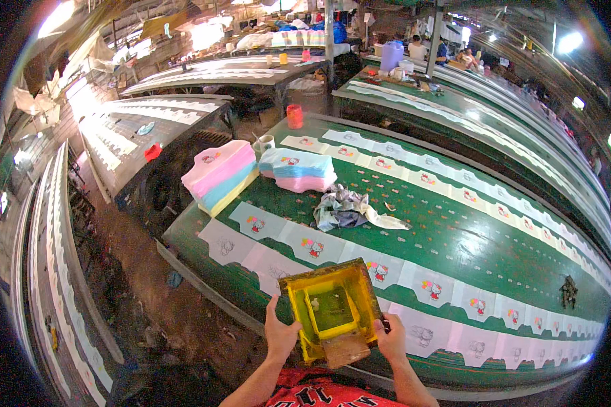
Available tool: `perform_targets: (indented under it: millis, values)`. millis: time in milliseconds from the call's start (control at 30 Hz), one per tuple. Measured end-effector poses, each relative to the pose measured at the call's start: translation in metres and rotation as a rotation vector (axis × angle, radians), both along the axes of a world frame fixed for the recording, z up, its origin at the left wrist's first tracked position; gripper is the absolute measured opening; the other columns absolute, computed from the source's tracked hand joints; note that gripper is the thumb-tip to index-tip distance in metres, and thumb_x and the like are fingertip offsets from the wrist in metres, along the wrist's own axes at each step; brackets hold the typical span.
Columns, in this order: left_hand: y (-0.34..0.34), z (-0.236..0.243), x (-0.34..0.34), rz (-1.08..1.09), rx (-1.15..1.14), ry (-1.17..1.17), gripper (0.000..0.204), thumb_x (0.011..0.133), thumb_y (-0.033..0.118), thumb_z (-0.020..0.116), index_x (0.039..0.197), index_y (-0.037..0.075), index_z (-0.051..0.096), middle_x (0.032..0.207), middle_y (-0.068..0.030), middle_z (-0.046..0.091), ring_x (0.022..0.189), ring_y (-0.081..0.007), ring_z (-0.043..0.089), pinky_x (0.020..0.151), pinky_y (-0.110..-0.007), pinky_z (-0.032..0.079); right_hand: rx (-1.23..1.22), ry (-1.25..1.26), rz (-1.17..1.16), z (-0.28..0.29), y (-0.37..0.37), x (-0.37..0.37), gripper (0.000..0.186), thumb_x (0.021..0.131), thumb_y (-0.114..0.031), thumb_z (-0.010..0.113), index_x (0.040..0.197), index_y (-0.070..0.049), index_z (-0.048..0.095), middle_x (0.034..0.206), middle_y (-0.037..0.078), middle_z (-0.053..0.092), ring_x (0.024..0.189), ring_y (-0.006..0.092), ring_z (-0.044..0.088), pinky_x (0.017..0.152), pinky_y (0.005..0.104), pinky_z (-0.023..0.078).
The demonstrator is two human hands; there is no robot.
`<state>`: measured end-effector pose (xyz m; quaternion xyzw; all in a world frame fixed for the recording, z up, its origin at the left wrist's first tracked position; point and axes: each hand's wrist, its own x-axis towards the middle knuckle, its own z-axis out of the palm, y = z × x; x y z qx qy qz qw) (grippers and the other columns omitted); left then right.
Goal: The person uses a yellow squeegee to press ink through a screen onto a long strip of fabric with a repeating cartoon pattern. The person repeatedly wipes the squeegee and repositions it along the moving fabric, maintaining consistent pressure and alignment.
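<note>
Though smeary, squarish yellow frame (332, 313)

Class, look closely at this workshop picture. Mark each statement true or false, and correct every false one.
1. The left hand and the right hand both hold the yellow frame. True.
2. The gray rag hangs off the edge of the green table. False: it lies on top of the table.
3. The printed pieces on the green table lie in rows. True.
4. The stack with yellow at the bottom is to the right of the rag. False: it is to the left.
5. The red tub stands farther from the person than the rag. True.
6. The shirt is plain green. False: it is red with dark markings.
</note>
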<state>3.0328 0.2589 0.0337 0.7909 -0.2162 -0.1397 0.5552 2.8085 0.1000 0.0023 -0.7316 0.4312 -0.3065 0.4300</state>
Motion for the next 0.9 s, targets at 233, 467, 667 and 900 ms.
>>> perform_targets:
  millis: [233, 467, 667, 900]
  values:
    - [-0.013, -0.008, 0.052, -0.107, 0.020, -0.003, 0.087, 0.066, -0.001, 0.071, 0.146, -0.002, 0.037, 0.147, -0.0211, 0.044, 0.140, -0.0315, 0.039, 0.116, -0.039, 0.030, -0.004, 0.006, -0.109, -0.006, 0.007, 0.041, 0.028, 0.089, -0.020, 0.069, 0.108, 0.001, 0.066, 0.096, 0.016, 0.065, 0.089, 0.0309, 0.064, 0.080, 0.0387, 0.051]
    - [-0.013, -0.017, 0.150, -0.211, 0.044, -0.029, 0.089, 0.068, 0.003, 0.072, 0.148, 0.000, 0.034, 0.149, -0.0207, 0.041, 0.141, -0.0322, 0.037, 0.116, -0.039, 0.031, 0.034, -0.002, -0.190, -0.009, 0.025, 0.125, 0.029, 0.089, -0.023, 0.069, 0.106, 0.000, 0.066, 0.096, 0.017, 0.065, 0.089, 0.0333, 0.064, 0.080, 0.0410, 0.050]
    - [-0.001, -0.002, 0.239, -0.264, 0.102, 0.003, 0.090, 0.068, 0.002, 0.072, 0.149, 0.002, 0.033, 0.149, -0.0199, 0.042, 0.141, -0.0335, 0.038, 0.115, -0.039, 0.032, -0.104, 0.093, -0.316, -0.015, 0.058, 0.216, 0.032, 0.088, -0.026, 0.070, 0.107, -0.001, 0.066, 0.098, 0.018, 0.065, 0.090, 0.0359, 0.063, 0.080, 0.0432, 0.050]
    - [0.018, -0.012, 0.337, -0.361, 0.088, -0.080, 0.089, 0.067, 0.001, 0.073, 0.148, 0.001, 0.035, 0.148, -0.0203, 0.043, 0.140, -0.0349, 0.038, 0.113, -0.041, 0.035, -0.011, 0.095, -0.342, 0.012, 0.100, 0.300, 0.034, 0.088, -0.026, 0.071, 0.105, 0.002, 0.065, 0.100, 0.021, 0.065, 0.095, 0.0389, 0.061, 0.082, 0.0442, 0.049]
